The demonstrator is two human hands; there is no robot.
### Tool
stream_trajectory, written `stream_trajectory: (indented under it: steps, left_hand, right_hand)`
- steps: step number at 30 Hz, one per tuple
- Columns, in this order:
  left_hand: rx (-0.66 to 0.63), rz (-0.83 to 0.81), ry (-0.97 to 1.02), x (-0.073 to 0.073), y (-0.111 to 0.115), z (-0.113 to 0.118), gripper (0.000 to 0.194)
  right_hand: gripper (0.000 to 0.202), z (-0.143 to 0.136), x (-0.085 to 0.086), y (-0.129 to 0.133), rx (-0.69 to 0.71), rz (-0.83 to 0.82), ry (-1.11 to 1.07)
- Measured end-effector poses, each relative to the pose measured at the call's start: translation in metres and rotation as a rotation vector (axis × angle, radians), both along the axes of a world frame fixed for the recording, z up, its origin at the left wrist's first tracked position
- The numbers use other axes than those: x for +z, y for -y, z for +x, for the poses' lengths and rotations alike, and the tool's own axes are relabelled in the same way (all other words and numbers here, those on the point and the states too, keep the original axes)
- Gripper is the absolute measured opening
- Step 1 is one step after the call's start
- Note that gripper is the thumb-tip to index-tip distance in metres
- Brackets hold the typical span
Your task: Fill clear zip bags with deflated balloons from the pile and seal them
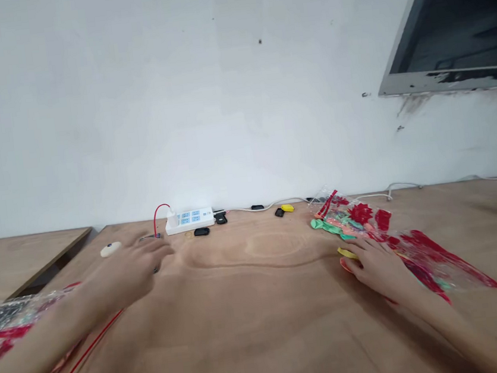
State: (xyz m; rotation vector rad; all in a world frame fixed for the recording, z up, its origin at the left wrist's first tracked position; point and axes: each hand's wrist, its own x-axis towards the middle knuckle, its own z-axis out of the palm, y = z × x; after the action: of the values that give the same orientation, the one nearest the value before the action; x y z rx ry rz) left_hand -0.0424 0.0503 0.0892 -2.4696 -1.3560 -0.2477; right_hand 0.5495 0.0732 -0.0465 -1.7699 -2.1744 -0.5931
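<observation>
My left hand [136,268] is over the left part of the wooden table [247,330], blurred, its fingers stretched to the right. A dark flat thing [150,237] shows just beyond it, and a small dark bit under the fingertips is too blurred to name. My right hand [380,264] lies with fingers stretched out over loose balloons at the right. A yellow balloon [347,253] pokes out between its thumb and forefinger, with an orange edge below. Green balloons [327,226] lie beyond the fingers, partly in a clear plastic bag with red print [362,214].
A white power strip [189,220] with a red cable stands against the wall. Near it are black pieces [201,231] and a yellow piece [287,208]. A white oval object [111,249] sits beyond my left arm. Another plastic bag [8,324] lies at far left.
</observation>
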Motion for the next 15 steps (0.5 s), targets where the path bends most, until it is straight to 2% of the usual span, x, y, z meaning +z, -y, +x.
stream_trajectory:
  steps: [3,6,8,11,13,15]
  left_hand:
    - [-0.275,-0.113,-0.029,-0.022,-0.014,0.077,0.049]
    - [-0.411,-0.153,-0.022,-0.059,-0.023,0.137,0.039]
    - [-0.473,-0.158,0.013,-0.085,-0.022,0.165,0.028]
    - [-0.517,-0.133,0.103,-0.117,-0.017,0.189,0.026]
    - [-0.520,-0.096,0.174,-0.129,-0.015,0.193,0.028]
    - [-0.521,-0.045,0.246,-0.132,-0.013,0.191,0.032]
  right_hand:
    - [0.047,0.014,0.004,0.004,-0.192,0.076,0.058]
    - [0.056,0.033,0.011,0.011,-0.397,0.093,0.080]
    - [0.050,0.044,0.016,0.016,-0.483,0.000,0.022]
    - [0.042,0.050,0.025,0.024,-0.529,-0.138,-0.111]
    - [0.041,0.042,0.033,0.028,-0.491,-0.051,-0.146]
    - [0.039,0.021,0.040,0.033,-0.307,0.127,-0.146]
